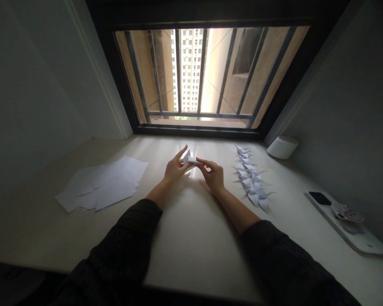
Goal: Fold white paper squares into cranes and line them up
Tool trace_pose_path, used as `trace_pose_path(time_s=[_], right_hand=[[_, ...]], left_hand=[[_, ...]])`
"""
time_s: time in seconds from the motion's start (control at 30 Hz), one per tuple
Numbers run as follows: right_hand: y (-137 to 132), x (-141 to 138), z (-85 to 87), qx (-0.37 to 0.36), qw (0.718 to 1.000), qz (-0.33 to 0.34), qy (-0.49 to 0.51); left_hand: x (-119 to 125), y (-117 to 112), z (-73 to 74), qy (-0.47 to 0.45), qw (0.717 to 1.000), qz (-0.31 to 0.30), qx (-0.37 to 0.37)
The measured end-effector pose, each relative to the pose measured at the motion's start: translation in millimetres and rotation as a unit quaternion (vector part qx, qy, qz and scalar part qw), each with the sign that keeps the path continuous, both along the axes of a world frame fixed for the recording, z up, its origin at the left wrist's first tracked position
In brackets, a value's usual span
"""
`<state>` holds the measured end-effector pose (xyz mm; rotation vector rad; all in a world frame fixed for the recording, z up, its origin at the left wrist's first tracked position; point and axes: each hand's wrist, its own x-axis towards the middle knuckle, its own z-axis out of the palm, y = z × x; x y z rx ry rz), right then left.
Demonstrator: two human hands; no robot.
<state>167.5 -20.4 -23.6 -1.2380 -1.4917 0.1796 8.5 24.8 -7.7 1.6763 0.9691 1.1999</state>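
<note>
White folded paper [188,158] in a pinch between left fingers [184,166] and right fingers [205,162] (left index [182,150] upright)

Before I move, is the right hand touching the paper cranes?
Apart. The head view shows a strip of white counter between the right hand and the paper cranes.

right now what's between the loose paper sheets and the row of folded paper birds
In the head view, the left hand and right hand, holding a folded paper, are between the loose sheets and the paper birds.
</note>
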Motion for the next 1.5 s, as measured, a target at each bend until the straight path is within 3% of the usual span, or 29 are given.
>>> trace_pose_path(time_s=[0.17, 0.47, 0.9, 1.13, 1.3, 1.5], right_hand=[[0, 0, -0.4, -0.022, 1.0, -0.008, -0.001], [0, 0, 1.6, 0.008, 1.0, 0.003, -0.009], [-2, -2, 6.7, 0.028, 0.999, -0.003, -0.028], [3, -4, 7.7, -0.033, 0.993, 0.063, 0.09], [4, -4, 7.6, -0.064, 0.982, 0.109, 0.139], [7, -3, 4.5, -0.073, 0.98, 0.104, 0.155]], left_hand=[[-3, -1, 2.6, 0.029, 0.999, -0.006, 0.04], [-7, 5, 1.8, 0.078, 0.996, 0.004, 0.046], [2, 3, -3.4, -0.03, 0.998, -0.006, -0.061], [2, 3, 1.8, -0.143, 0.981, -0.065, -0.115], [4, 4, -0.6, -0.148, 0.977, -0.096, -0.122], [5, 1, -0.2, -0.141, 0.975, -0.13, -0.114]])
